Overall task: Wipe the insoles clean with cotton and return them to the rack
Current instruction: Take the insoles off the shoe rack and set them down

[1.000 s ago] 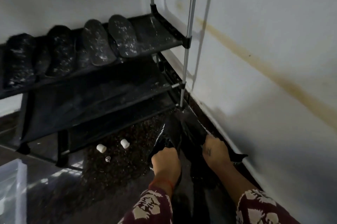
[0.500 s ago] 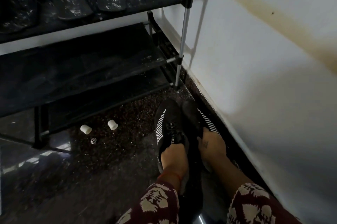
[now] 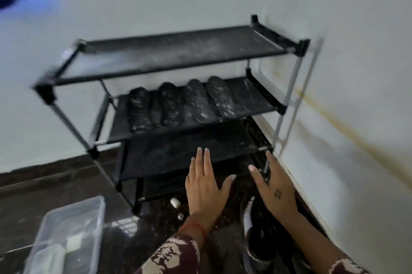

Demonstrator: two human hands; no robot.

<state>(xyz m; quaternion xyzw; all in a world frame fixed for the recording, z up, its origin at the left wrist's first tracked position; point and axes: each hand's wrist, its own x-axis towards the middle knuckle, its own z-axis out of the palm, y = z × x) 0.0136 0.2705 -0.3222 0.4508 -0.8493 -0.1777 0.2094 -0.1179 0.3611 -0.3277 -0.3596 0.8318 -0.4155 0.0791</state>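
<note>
Both hands, left hand (image 3: 204, 189) and right hand (image 3: 275, 191), released the shoes (image 3: 260, 229) and opened.

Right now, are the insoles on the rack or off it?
On it: four speckled insoles lie side by side on the rack's second shelf.

Both hands out flat, empty, fingers straight: left hand (image 3: 204, 186) & right hand (image 3: 275, 191) in front of black rack (image 3: 178, 55). Four dusty insoles (image 3: 178, 104) side by side on 2nd shelf. Black shoes (image 3: 258, 229) on floor under right forearm. Clear plastic box (image 3: 66, 229) bottom left.

Home corner: shoe rack (image 3: 178, 55), plain wall (image 3: 356, 73).
</note>
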